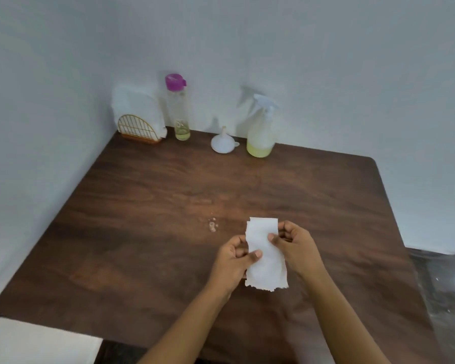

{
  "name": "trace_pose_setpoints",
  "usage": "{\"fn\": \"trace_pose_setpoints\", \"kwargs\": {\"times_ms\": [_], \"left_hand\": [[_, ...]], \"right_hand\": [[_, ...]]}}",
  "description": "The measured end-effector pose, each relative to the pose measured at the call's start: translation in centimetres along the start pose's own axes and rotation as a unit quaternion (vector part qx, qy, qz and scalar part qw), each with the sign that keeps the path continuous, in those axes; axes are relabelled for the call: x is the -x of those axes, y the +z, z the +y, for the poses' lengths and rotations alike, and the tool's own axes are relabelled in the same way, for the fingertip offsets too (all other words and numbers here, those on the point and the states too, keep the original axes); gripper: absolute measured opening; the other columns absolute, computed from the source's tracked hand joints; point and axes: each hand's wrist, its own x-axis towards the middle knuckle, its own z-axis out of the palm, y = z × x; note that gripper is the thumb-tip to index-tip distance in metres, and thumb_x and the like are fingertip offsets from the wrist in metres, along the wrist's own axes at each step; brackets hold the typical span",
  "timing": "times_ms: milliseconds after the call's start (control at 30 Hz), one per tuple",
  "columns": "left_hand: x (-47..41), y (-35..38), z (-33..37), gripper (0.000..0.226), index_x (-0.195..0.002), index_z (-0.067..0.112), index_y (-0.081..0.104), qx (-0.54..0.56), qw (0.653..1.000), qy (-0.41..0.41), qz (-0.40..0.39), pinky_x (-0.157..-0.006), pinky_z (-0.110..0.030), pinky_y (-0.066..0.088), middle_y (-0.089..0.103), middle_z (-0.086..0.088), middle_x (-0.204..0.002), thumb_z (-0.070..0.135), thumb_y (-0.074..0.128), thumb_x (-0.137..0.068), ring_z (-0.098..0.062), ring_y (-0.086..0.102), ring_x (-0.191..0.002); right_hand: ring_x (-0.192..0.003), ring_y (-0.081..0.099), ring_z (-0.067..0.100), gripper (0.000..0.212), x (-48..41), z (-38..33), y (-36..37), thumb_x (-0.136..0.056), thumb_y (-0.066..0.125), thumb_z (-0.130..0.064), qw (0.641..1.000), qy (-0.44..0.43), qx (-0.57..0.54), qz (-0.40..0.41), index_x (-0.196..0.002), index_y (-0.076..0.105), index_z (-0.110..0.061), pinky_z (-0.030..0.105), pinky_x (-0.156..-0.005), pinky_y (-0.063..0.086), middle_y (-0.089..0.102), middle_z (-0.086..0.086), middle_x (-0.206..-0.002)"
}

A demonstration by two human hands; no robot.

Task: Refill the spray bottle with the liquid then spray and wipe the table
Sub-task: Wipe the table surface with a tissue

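Note:
A folded white paper tissue (267, 261) is held above the dark wooden table (147, 232), near its front middle. My left hand (233, 261) pinches its left edge and my right hand (294, 246) pinches its right edge. Small wet droplets (212, 225) lie on the tabletop just left of the tissue. At the back stand a white spray bottle (261, 127) with yellowish liquid in its base, a white funnel (223, 141) upside down, and a tall clear bottle (178, 106) with a purple cap and a little pale liquid.
A gold wire napkin holder (139, 127) with white tissues sits in the back left corner against the wall. Walls close the table's back and left sides. Beyond the right edge lies something clear and shiny (447, 292).

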Motion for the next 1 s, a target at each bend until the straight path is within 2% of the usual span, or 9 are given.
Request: {"fn": "trace_pose_setpoints", "kwargs": {"times_ms": [67, 133, 233, 367, 433, 533, 600, 833, 1000], "left_hand": [[0.0, 1.9, -2.1, 0.025, -0.111, 0.010, 0.059, -0.051, 0.999, -0.011, -0.014, -0.064, -0.031, 0.058, 0.075, -0.007, -0.100, 0.008, 0.068, -0.088, -0.021, 0.073, -0.088], [-0.1, 3.0, -3.9, 0.029, -0.113, 0.019, 0.059, -0.200, 0.980, 0.018, 0.000, -0.071, -0.031, 0.058, 0.073, -0.002, -0.106, 0.016, 0.070, -0.086, -0.014, 0.070, -0.086], [0.7, 2.4, -5.6, 0.039, -0.125, 0.027, 0.057, -0.409, 0.902, 0.107, 0.091, -0.086, -0.027, 0.051, 0.065, 0.010, -0.112, 0.027, 0.065, -0.088, -0.008, 0.062, -0.095], [1.2, -0.4, -7.8, 0.037, -0.126, 0.024, 0.059, -0.572, 0.781, 0.213, 0.127, -0.093, -0.036, 0.043, 0.059, 0.005, -0.127, 0.027, 0.059, -0.089, -0.018, 0.051, -0.118], [1.2, -1.5, -8.8, 0.039, -0.125, 0.024, 0.061, -0.623, 0.736, 0.218, 0.149, -0.092, -0.041, 0.045, 0.058, 0.001, -0.130, 0.033, 0.052, -0.088, -0.022, 0.053, -0.121], [1.1, -1.9, -9.4, 0.047, -0.126, 0.021, 0.060, -0.668, 0.694, 0.222, 0.153, -0.091, -0.043, 0.048, 0.060, -0.003, -0.132, 0.041, 0.040, -0.089, -0.024, 0.056, -0.120], [1.2, -1.8, -9.5, 0.049, -0.128, 0.020, 0.060, -0.676, 0.684, 0.226, 0.156, -0.092, -0.042, 0.048, 0.059, -0.004, -0.133, 0.042, 0.038, -0.090, -0.024, 0.056, -0.121], [1.2, -1.6, -9.5, 0.049, -0.129, 0.019, 0.059, -0.679, 0.685, 0.214, 0.154, -0.095, -0.043, 0.046, 0.058, -0.003, -0.134, 0.041, 0.037, -0.090, -0.025, 0.054, -0.123], [1.2, -1.7, -9.5, 0.051, -0.129, 0.017, 0.059, -0.681, 0.687, 0.205, 0.150, -0.096, -0.043, 0.045, 0.057, -0.004, -0.135, 0.041, 0.037, -0.090, -0.025, 0.053, -0.125]], "right_hand": [[-0.092, 0.065, 0.020, 0.018, 0.3, 2.6, -1.4, -0.091, 0.060, -0.014, 0.996, 0.015, 0.087, 0.027, -0.108, 0.065, -0.012, 0.031, -0.076, 0.053, 0.070, 0.001, -0.102], [-0.093, 0.061, 0.019, 0.024, 0.8, 4.7, -2.7, -0.091, 0.059, -0.016, 0.983, 0.028, 0.175, 0.040, -0.114, 0.061, -0.011, 0.032, -0.078, 0.050, 0.067, 0.003, -0.109], [-0.111, 0.053, 0.023, 0.035, 1.7, 7.0, -4.4, -0.093, 0.057, -0.017, 0.939, -0.001, 0.337, 0.065, -0.127, 0.052, -0.013, 0.031, -0.087, 0.043, 0.055, 0.006, -0.127], [-0.126, 0.051, 0.029, 0.036, 2.4, 8.6, -3.5, -0.092, 0.049, -0.019, 0.908, -0.127, 0.374, 0.140, -0.126, 0.058, -0.010, 0.044, -0.100, 0.043, 0.050, 0.008, -0.141], [-0.134, 0.044, 0.026, 0.060, 2.5, 9.1, -1.1, -0.097, 0.026, -0.046, 0.895, -0.134, 0.421, 0.057, -0.136, 0.050, -0.007, 0.051, -0.107, 0.034, 0.042, 0.009, -0.148], [-0.147, 0.009, 0.019, 0.093, 3.5, 10.6, 2.6, -0.085, -0.010, -0.068, 0.883, -0.095, 0.460, -0.017, -0.150, 0.015, -0.006, 0.043, -0.117, 0.004, 0.005, 0.005, -0.158], [-0.145, 0.017, 0.019, 0.091, 4.7, 11.7, 2.8, -0.089, -0.003, -0.069, 0.881, -0.075, 0.467, -0.018, -0.148, 0.026, -0.005, 0.043, -0.119, 0.010, 0.020, 0.007, -0.157], [-0.147, 0.005, 0.016, 0.103, 5.0, 15.4, -4.1, -0.079, -0.016, -0.075, 0.881, -0.015, 0.465, 0.089, -0.151, 0.017, -0.008, 0.047, -0.118, 0.009, 0.013, 0.005, -0.160], [-0.143, 0.026, 0.028, 0.094, 4.8, 12.7, 1.9, -0.089, -0.001, -0.069, 0.892, -0.033, 0.447, 0.061, -0.145, 0.035, -0.003, 0.047, -0.115, 0.009, 0.032, 0.013, -0.153]]}}
